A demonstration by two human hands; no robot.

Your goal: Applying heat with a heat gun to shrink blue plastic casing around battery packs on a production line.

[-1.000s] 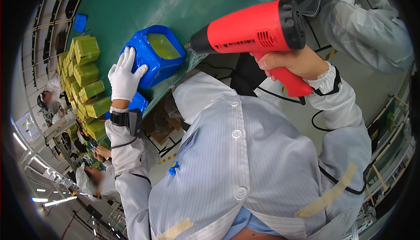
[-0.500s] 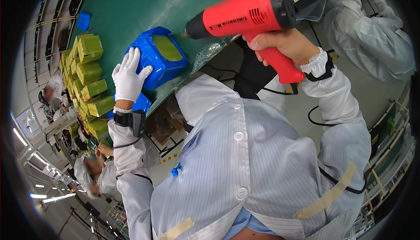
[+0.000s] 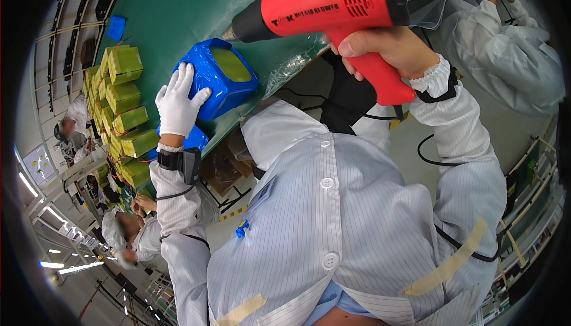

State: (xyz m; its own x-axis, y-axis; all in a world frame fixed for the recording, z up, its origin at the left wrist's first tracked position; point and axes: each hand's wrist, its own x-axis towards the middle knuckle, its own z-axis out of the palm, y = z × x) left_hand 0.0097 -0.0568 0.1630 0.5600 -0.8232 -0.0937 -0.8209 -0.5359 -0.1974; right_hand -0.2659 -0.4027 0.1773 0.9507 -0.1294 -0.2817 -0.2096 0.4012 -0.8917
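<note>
My right hand (image 3: 380, 52), bare, is wrapped around the handle of a red heat gun (image 3: 327, 5) with a black front and a metal nozzle. The nozzle tip sits close to the far edge of a block-shaped pack (image 3: 205, 76) in shiny blue wrap, whose open end shows a yellow-green face. On the pack's left side lies my left hand (image 3: 179, 101) in a white glove, fingers stretched out and thumb apart. Another piece of blue wrap (image 3: 195, 140) is partly hidden beside the left wrist; whether it covers anything cannot be told.
Several yellow-green blocks (image 3: 124, 97) are stacked at the left of the green table (image 3: 172, 5). A small blue piece (image 3: 116, 29) lies beyond them. Clear film (image 3: 291, 64) is at the near edge. Co-workers in white sit at the right (image 3: 505, 52) and left (image 3: 143, 237).
The heat gun has moved left and farther away, bringing its nozzle from the pack's right side to its far edge. My left hand stays on the pack.
</note>
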